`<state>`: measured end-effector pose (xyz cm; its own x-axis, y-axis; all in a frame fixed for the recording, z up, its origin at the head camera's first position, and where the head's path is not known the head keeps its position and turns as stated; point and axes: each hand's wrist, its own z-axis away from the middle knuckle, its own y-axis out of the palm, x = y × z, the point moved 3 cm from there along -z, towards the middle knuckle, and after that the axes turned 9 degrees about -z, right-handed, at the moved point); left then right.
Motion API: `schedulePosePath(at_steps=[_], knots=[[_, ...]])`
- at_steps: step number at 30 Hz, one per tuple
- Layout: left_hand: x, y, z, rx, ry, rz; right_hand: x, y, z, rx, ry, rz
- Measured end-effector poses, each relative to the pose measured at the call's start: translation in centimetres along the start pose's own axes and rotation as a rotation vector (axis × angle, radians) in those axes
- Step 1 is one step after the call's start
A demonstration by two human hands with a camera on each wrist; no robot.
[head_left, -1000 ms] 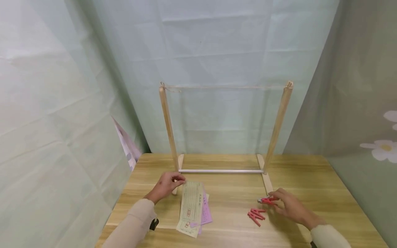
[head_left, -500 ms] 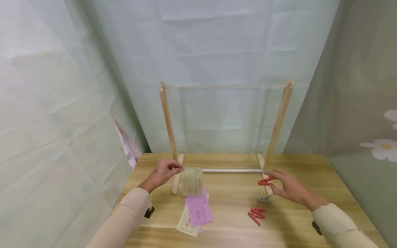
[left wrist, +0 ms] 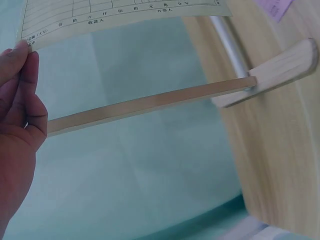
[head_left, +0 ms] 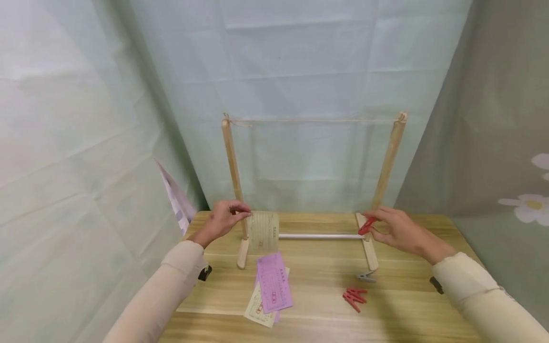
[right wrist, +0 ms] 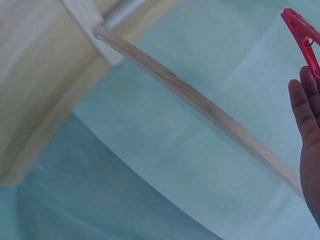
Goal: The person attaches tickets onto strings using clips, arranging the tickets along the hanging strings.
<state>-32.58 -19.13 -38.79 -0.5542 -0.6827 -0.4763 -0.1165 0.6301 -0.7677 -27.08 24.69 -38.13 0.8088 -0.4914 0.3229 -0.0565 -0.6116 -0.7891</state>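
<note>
My left hand (head_left: 222,219) pinches a pale yellow printed slip (head_left: 263,232) by its upper left corner, and the slip hangs in front of the frame's left post. In the left wrist view the slip (left wrist: 125,15) shows ruled lines and printed characters. Off to the right, my right hand (head_left: 396,232) pinches a red clothespin (head_left: 366,226) near the right post. The right wrist view shows the clothespin (right wrist: 302,37) at the fingertips. On the table lie purple slips (head_left: 274,283) over another yellow slip (head_left: 259,308).
A wooden frame with a left post (head_left: 232,162), a right post (head_left: 389,162) and a string (head_left: 313,120) between their tops stands on the table (head_left: 317,295). A white rod (head_left: 321,236) joins its feet. Red clothespins (head_left: 354,297) and a grey clothespin (head_left: 366,276) lie at right.
My left hand has lifted the yellow slip off the pile and raised it, uncovering the purple slip. My right hand has picked up a red clothespin and moved upward, leaving the grey one behind.
</note>
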Motion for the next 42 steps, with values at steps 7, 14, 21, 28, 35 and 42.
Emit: schedulePosePath(at_steps=[7,14,21,28,35,42], knots=[[-0.5,-1.2,-1.1,-0.013,-0.006,-0.037,0.4,-1.7,-2.6,-0.057,-0.116,0.037],[-1.0,-2.7,-2.2,-0.015,-0.019,-0.069,1.0,-3.0,-4.8,-0.055,-0.136,0.053],[-1.2,-3.7,-3.1,-0.033,-0.047,-0.069,1.5,-3.6,-6.6,0.009,-0.036,0.023],[-1.1,-4.6,-3.6,-0.048,-0.075,-0.078,2.0,-4.0,-8.0,0.007,-0.058,0.008],[-1.6,-5.5,-4.3,-0.043,-0.096,-0.085,2.0,-4.2,-8.8,0.026,-0.008,-0.030],[-2.1,-6.9,-5.3,-0.058,-0.100,-0.090,2.2,-4.7,-10.0,0.016,-0.016,-0.052]])
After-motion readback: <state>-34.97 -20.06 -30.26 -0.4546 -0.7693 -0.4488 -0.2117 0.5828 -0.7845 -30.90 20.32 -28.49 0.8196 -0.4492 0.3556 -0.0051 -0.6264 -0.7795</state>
